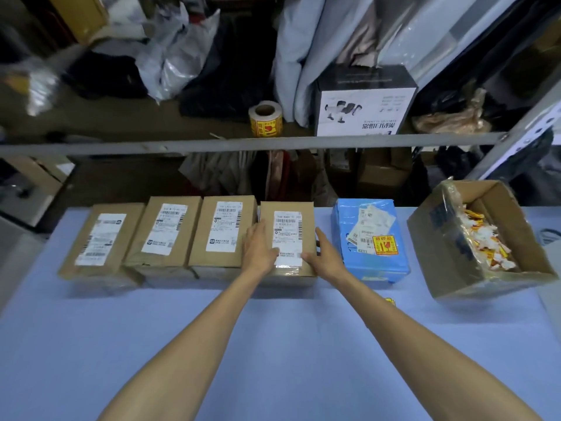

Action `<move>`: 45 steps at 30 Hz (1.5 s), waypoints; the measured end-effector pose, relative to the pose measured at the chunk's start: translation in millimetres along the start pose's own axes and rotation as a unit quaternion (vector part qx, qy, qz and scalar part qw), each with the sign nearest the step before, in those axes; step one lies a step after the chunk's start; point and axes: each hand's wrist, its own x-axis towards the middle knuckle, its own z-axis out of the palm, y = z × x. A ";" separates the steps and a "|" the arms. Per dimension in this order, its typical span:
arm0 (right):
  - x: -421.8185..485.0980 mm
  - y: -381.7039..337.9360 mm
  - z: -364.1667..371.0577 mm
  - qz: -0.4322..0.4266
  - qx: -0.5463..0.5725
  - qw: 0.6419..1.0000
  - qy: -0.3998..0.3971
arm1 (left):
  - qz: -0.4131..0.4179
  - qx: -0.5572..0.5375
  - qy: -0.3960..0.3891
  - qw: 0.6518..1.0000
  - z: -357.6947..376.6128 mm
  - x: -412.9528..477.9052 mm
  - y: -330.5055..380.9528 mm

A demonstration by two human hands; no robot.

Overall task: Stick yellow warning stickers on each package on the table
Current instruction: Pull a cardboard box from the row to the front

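Note:
Three brown packages (103, 238) (165, 232) (224, 230) with white shipping labels lie side by side on the blue table (273, 344). A fourth brown package (288, 214) sits right of them. My left hand (259, 247) lies on its left top edge. My right hand (323, 256) clasps its right side, thumb on top. No yellow sticker shows on any brown package. Further right, a blue package (349, 235) carries a yellow warning sticker (385, 245). One loose yellow sticker (390, 300) peeks out beside my right forearm.
An open cardboard box (440, 232) holding crumpled sticker scraps stands at the table's right end. A roll of yellow stickers (265, 118) sits on the shelf behind, next to a black-and-white carton (364, 107). Bags and clothes fill the shelf.

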 end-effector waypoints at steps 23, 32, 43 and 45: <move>-134.6 70.0 34.4 -0.006 0.051 0.999 0.017 | -0.052 -0.255 -0.041 0.965 16.6 -147.0 -61.7; -163.6 89.7 37.0 0.003 0.103 0.994 0.033 | -0.063 -0.260 -0.063 0.961 23.4 -169.4 -69.4; -159.1 94.2 34.9 -0.001 0.102 0.995 0.021 | -0.071 -0.266 -0.045 0.960 30.5 -173.0 -73.6; -159.7 94.1 34.5 -0.007 0.102 0.995 0.020 | -0.075 -0.264 -0.041 0.961 31.4 -172.6 -72.4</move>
